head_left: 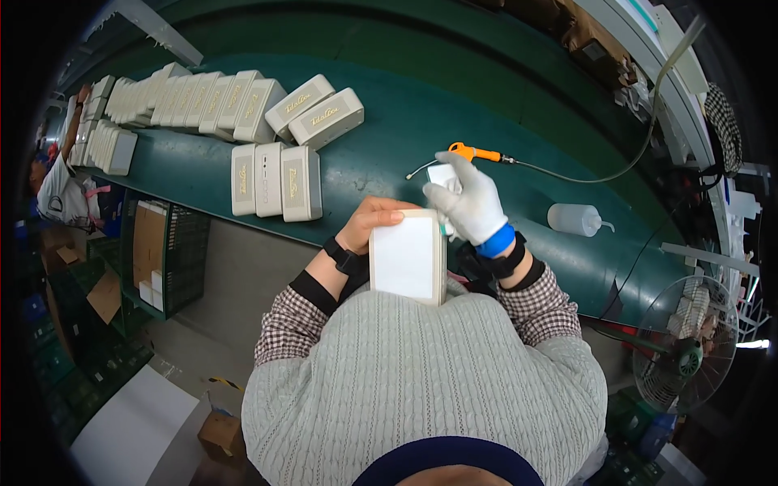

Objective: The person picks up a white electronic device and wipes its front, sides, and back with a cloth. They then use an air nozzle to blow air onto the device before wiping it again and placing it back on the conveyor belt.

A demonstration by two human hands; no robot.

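Centrally, a cream box [403, 257] with a flat white face is held before the wearer's chest, at the front edge of the green worktop [381, 170], its white face turned up toward the camera. Judging by its look, it is a light, stiff shell, smooth enough to slide a little under a glove; the broad face would probably mark or scratch more readily than the rim, so the narrow side walls offer the safest hold.

The left hand [377, 220] is bare and clamped on the box's upper left corner, thumb laid along the top edge, the other fingers largely hidden behind; the wrist is bent inward and the forearm slants up from below. The right hand [476, 204], in a white glove, is raised beside the box's upper right corner, forefinger and thumb arched and apparently pinching a white piece [442, 175], cloth-like; whether the glove touches the box cannot be told.

Beyond the right hand lies an orange air gun [476, 153]; toward the worktop's right end is a squeeze bottle [574, 219]. Three boxes [269, 181] stand side by side near the front edge, left of the hands.
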